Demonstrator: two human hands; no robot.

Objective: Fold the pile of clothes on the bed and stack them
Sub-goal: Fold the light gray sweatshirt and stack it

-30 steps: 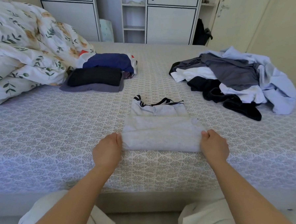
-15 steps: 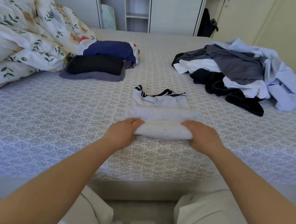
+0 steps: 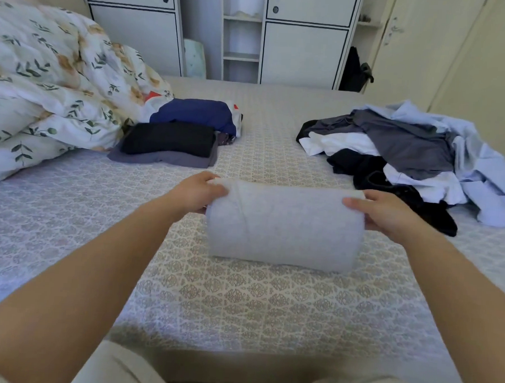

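I have only the one view, a wide-angle camera on the person's head, looking forward and down across the bed (image 3: 239,307) from its near edge, with both forearms reaching into frame from the bottom corners. It sits close enough that the left hand (image 3: 197,192) and right hand (image 3: 383,210) fill the middle of the picture, while the far end of the bed and the white cabinet (image 3: 218,31) against the back wall stand along the top. The lens bends the edges, so the duvet (image 3: 46,92) at left and the wall at right curve inward.
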